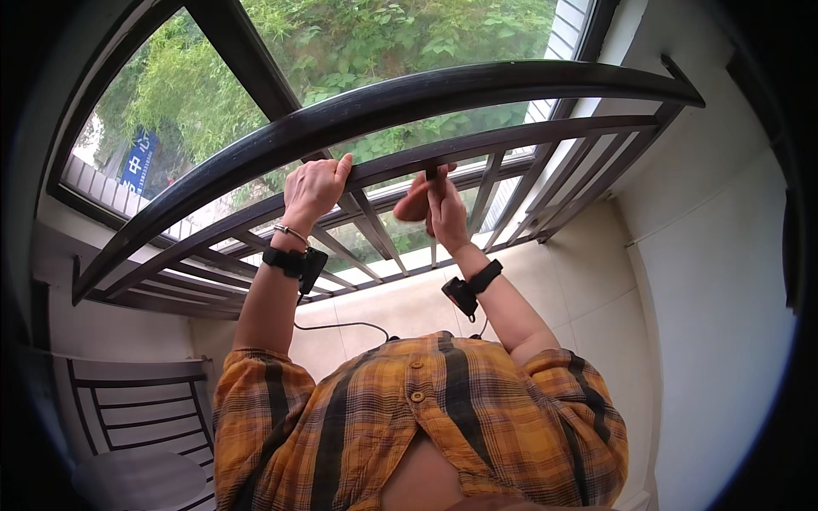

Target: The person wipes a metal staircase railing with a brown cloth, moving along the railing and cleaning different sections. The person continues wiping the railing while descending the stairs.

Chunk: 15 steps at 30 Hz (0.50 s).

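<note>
My left hand (316, 188) grips the dark metal lower rail (390, 165) of a window guard railing, its thumb lying along the top. To the right and just below that rail, my right hand (445, 211) holds a reddish-brown cloth (414, 205) against an upright bar of the railing. Part of the cloth hangs to the left of the fingers and is slightly blurred. The exact wrap of the cloth around the bar is hidden by my fingers. A thick, rounded handrail (409, 96) curves above both hands.
Behind the railing stands a dark-framed window (246, 57) with green plants outside. Pale floor tiles (383, 319) lie below. A white wall (716, 306) is at the right. At the lower left stands a dark metal rack or chair (150, 415). Cabled devices are strapped to both wrists.
</note>
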Tool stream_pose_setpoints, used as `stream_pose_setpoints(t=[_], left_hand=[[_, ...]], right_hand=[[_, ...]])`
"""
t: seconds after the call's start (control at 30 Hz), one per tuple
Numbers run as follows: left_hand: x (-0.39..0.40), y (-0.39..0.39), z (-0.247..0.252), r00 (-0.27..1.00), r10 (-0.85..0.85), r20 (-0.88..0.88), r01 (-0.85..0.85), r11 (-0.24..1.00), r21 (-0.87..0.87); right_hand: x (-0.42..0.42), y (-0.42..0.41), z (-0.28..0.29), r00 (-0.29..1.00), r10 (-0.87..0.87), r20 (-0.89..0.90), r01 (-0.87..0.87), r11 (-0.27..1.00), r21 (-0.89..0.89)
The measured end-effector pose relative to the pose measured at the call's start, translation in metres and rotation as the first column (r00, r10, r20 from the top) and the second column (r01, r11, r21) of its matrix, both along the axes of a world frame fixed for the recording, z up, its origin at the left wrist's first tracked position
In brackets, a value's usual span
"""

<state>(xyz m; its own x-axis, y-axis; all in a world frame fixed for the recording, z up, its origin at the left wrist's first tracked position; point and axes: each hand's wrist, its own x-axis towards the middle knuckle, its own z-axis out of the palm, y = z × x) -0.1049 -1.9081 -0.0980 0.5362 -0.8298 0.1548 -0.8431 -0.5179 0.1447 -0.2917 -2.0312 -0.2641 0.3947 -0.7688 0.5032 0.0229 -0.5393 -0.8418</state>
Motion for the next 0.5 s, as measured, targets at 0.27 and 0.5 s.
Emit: stream_pose_setpoints(t=[0.27, 0.5], left_hand=[[-0.003, -0.003, 0.003, 0.999, -0.008, -0.034, 0.010, 0.999, 0.053], [0.006, -0.001, 0.002, 0.997, 0.000, -0.071, 0.006, 0.996, 0.088]], right_hand=[[0.002, -0.018, -0.028, 0.963, 0.065, -0.261, -0.035, 0.992, 0.119], [0.021, -0.014, -0.052, 0.981, -0.041, -0.190, 0.070, 0.987, 0.146]])
